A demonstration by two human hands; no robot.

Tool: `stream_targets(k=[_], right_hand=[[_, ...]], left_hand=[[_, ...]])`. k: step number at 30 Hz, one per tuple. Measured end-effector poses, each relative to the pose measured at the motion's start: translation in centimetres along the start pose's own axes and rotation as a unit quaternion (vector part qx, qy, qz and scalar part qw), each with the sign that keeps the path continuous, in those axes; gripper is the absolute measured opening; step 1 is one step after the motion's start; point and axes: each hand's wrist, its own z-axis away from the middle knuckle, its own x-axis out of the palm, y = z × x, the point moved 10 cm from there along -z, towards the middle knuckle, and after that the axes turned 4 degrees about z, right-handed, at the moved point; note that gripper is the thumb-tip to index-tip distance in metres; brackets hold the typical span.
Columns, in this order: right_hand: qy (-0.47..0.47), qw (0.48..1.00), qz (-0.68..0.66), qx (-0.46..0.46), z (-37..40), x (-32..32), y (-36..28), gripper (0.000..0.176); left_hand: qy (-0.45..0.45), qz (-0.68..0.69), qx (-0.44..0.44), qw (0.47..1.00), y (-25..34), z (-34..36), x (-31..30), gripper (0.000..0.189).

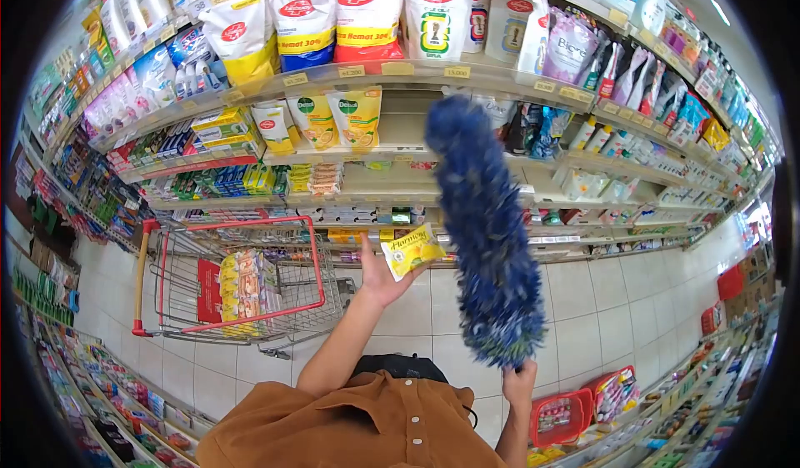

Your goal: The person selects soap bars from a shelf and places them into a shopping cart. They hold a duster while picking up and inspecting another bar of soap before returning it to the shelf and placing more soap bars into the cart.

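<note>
My left hand (383, 280) holds a yellow Harmony packet (410, 252) at the middle, in front of the lower shelves, its label facing up. At the lower right my right hand (520, 380) is closed round the handle of a blue fluffy duster (487, 235). The duster stretches up from that hand and its tip overlaps the shelf beside the yellow Dettol pouches (357, 118). Part of the shelves is hidden behind it.
A shopping cart (312, 260) with red rails stands at the left, holding stacked packets (242, 285). Red baskets (560, 416) with goods sit on the floor at the lower right. Lifebuoy pouches (367, 18) line the upper shelf. More stocked shelves curve round both sides.
</note>
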Motion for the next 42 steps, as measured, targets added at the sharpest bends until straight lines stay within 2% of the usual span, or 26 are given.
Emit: stream_targets(k=[2,4,5,6,8,9,12,15,16,19,23,24,29,32,35,36,38,40,42], right_hand=[[-0.025,0.999,-0.014,0.019,0.7,-0.5,-2.3,0.016],[-0.039,0.999,-0.003,0.005,0.9,-1.1,-3.8,0.013],[-0.037,0.999,0.008,0.007,0.8,-1.4,-3.8,0.011],[-0.034,0.999,0.019,0.008,0.8,-1.7,-3.7,0.010],[-0.027,0.999,0.028,0.030,0.8,-2.3,-3.4,0.010],[-0.011,0.999,0.032,0.010,0.6,-2.7,-3.2,0.011],[0.024,0.997,0.017,-0.072,0.2,-3.2,-2.8,0.015],[-0.046,0.999,-0.022,0.014,0.6,-2.0,-2.3,0.015],[-0.101,0.991,0.089,0.012,0.7,-1.5,-1.3,0.008],[-0.111,0.987,0.117,0.012,0.2,-0.8,-4.4,0.012],[-0.017,0.994,0.079,-0.070,0.1,-1.5,-4.3,0.014],[-0.025,0.993,0.094,-0.067,0.0,-1.6,-4.2,0.014],[-0.038,0.989,0.131,-0.055,-0.5,-2.3,-4.8,0.018],[-0.030,0.986,0.123,-0.106,-0.3,-2.4,-4.6,0.028],[-0.048,0.989,0.137,-0.031,-1.0,-2.0,-6.0,0.026],[-0.048,0.989,0.128,-0.052,-1.1,-2.0,-5.8,0.026],[-0.048,0.989,0.108,-0.094,-1.1,-2.0,-4.7,0.026],[-0.049,0.990,0.121,-0.062,-1.4,-2.1,-5.9,0.024],[-0.056,0.989,0.128,-0.044,-1.3,-2.2,-5.8,0.023]], left_hand=[[0.002,-0.068,0.042,0.997,1.9,0.0,0.5,0.105],[-0.186,0.013,-0.004,0.982,3.2,-0.9,1.2,0.104],[-0.279,0.052,-0.026,0.958,3.9,-0.5,2.0,0.103],[-0.088,-0.042,0.056,0.994,5.3,-1.2,0.0,0.101],[0.000,-0.060,0.114,0.992,6.5,-0.5,1.8,0.100],[0.043,-0.069,0.141,0.987,7.2,-0.5,1.9,0.100],[0.059,-0.094,0.156,0.981,7.8,-0.4,2.6,0.101],[0.075,-0.103,0.162,0.978,7.9,0.0,3.9,0.102],[0.081,-0.101,0.162,0.978,7.9,0.1,4.0,0.102],[0.076,-0.116,0.165,0.977,8.6,-0.1,3.3,0.102],[0.064,-0.123,0.165,0.977,8.9,-0.3,3.1,0.109],[0.078,-0.149,0.145,0.975,8.7,0.0,3.1,0.114],[0.069,-0.159,0.190,0.966,9.2,0.4,3.6,0.115],[0.060,-0.164,0.206,0.963,9.5,0.6,4.0,0.117],[0.068,-0.168,0.170,0.969,8.8,0.4,3.4,0.120],[0.118,-0.183,0.186,0.958,8.8,1.1,4.0,0.124],[0.090,-0.192,0.183,0.960,9.0,1.2,4.1,0.125],[0.093,-0.198,0.203,0.954,9.8,1.4,3.2,0.120],[0.059,-0.184,0.166,0.967,9.5,1.1,2.7,0.121]])
